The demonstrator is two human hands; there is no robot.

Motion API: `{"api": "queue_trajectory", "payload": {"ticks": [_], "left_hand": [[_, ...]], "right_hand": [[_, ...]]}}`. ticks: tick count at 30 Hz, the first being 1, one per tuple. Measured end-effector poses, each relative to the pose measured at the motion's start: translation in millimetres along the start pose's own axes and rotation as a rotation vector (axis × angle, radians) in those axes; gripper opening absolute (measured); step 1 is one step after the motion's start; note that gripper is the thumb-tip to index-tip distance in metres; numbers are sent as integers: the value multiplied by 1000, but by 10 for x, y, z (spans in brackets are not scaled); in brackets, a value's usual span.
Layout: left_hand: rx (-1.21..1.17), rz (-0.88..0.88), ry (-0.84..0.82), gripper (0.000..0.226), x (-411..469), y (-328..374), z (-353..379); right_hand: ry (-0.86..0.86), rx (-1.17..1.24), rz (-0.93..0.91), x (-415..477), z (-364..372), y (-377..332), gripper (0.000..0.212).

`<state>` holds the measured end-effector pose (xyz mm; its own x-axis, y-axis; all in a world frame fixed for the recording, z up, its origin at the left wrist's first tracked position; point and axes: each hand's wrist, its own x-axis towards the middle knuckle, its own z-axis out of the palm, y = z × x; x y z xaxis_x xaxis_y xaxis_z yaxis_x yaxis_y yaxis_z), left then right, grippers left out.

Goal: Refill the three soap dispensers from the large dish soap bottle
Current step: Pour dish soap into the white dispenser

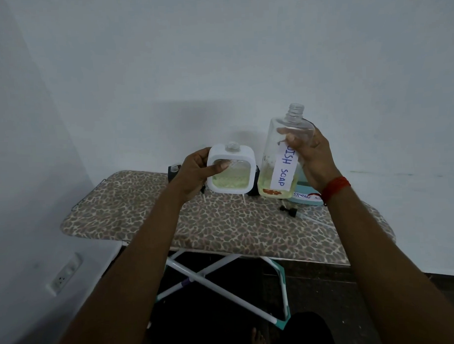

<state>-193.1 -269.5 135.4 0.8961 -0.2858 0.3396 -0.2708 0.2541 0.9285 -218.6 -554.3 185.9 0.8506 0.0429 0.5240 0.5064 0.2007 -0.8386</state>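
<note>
My left hand [195, 173] grips a square white soap dispenser [231, 169] with a clear window, held upright above the board, its neck open and a low layer of yellow-green soap inside. My right hand [313, 158] holds the large clear dish soap bottle [279, 154] upright just right of it, uncapped, with a white "DISH SOAP" label and a little yellow liquid at the bottom. A black dispenser [174, 171] stands behind my left hand, mostly hidden. Another dark dispenser [254, 181] peeks out between the two held items.
A leopard-print ironing board [222, 223] stands against a white wall. A teal container [305, 192] labelled "STORAGE" sits behind my right wrist. A black pump head with a clear tube [296, 212] lies on the board at the right. A wall socket [66, 274] sits low left.
</note>
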Motion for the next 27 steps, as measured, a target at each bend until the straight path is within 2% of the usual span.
{"api": "queue_trajectory", "payload": {"ticks": [4,15,24,27], "left_hand": [[14,4,11,40,-14,27,44],[33,-40,14,30,10,-9,6],[203,-114,257,42,1,-467,-299],[286,-161,356,47,-69,-748,-409]], "right_hand": [[-15,0,-20,23,26,-63,48],[-45,-89,-12,68,-22,-20,46],[47,-304,145,-108,-82,697,68],[26,-323,217,-219,-147,1063,62]]}}
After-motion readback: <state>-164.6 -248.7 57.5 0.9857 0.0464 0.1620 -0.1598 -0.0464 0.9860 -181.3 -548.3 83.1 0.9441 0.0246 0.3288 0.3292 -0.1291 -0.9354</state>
